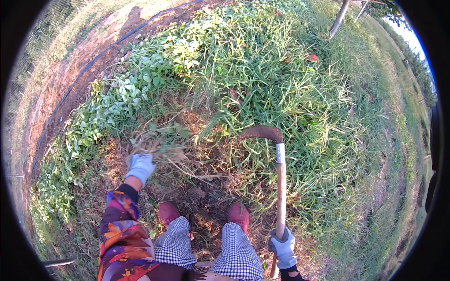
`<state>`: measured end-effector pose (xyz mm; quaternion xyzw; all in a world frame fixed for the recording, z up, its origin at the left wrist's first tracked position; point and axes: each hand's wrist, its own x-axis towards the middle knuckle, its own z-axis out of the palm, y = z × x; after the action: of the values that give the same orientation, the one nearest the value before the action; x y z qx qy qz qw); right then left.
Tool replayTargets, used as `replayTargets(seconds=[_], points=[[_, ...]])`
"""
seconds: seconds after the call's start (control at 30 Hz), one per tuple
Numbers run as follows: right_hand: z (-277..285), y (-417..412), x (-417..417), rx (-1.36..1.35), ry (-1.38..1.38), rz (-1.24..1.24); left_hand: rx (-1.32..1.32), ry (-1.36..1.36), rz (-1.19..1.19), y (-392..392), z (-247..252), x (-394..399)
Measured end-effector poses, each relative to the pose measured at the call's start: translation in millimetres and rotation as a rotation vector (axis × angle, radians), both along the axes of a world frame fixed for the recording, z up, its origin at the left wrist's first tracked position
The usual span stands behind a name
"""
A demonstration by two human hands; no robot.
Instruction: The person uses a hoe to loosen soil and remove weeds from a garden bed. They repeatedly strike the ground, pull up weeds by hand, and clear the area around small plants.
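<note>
My left hand [141, 165], in a pale work glove, is closed around a bunch of pulled grass and weeds [163, 145], blurred and with loose stems and roots trailing from it. My right hand [283, 246], gloved too, grips the wooden handle [281, 193] of a sickle near its lower end. The sickle's curved, rusty blade [262, 132] points to the left, over the edge of the tall green grass [309, 105]. A metal collar joins blade and handle.
My red shoes [239, 215] stand on dark soil with dry cut grass. Leafy low plants [130, 84] run along the left, with a blue hose [84, 70] beyond them. A thin tree trunk [340, 19] rises at the upper right. A stick [60, 262] lies lower left.
</note>
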<state>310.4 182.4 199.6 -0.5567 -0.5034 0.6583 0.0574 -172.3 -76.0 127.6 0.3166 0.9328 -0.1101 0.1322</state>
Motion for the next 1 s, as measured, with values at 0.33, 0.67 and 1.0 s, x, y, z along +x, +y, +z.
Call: replayTargets(seconds=[0.33, 0.67, 1.0], points=[[-4, 24, -59, 0.044, 0.061, -0.004, -0.829, -0.251, 1.143, -416, 74, 192], [-26, 64, -154, 0.267, 0.067, 0.254, 0.446, 0.143, 0.0, -7, -28, 70], [-37, 29, -114, 0.036, 0.001, 0.305, -0.414, -0.2, 0.022, 155, -87, -24]])
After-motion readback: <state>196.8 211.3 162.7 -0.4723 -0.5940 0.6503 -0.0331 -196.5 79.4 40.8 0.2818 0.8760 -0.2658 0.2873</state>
